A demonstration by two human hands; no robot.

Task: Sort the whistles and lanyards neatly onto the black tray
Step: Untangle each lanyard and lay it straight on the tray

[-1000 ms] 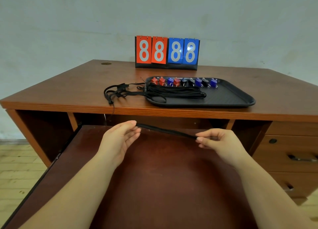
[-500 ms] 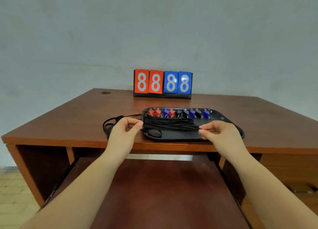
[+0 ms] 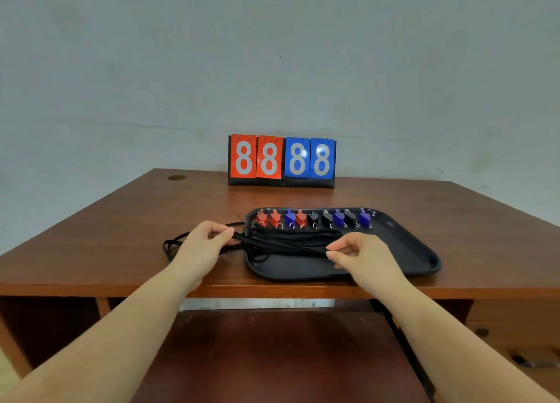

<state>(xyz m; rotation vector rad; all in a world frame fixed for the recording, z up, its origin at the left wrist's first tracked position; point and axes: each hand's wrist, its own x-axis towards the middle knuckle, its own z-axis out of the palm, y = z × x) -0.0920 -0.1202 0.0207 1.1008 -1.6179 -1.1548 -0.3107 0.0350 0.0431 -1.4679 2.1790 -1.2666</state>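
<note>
Hands first: our left hand (image 3: 203, 242) pinches one end of a straightened black cord lanyard (image 3: 281, 246) just off the left rim of the flat black plastic tray (image 3: 403, 251), and our right hand (image 3: 359, 255) pinches the other end over the tray's middle. We hold the lanyard stretched low along the bundle of black lanyards (image 3: 291, 240) already laid in the tray's left half; whether it touches them we cannot tell. Behind the bundle, a row of small red, blue and black plastic whistles (image 3: 313, 219) lines the tray's far edge. A loose tangle of black cords (image 3: 177, 245) lies on the brown wooden surface (image 3: 121, 220) to the left of the tray, partly hidden by our left hand, so we judge the sorting unfinished. A red and blue flip scoreboard (image 3: 281, 160) showing eights stands at the back.

Risks, as we judge them: the left ends of the bundle overhang the rim, so letting go there could leave the lanyard trailing off the tray. Dragging it sideways could rake the bundle out of line or nudge the whistles. Our left hand sits close to the tangle and could snag a loop when we pull away.
</note>
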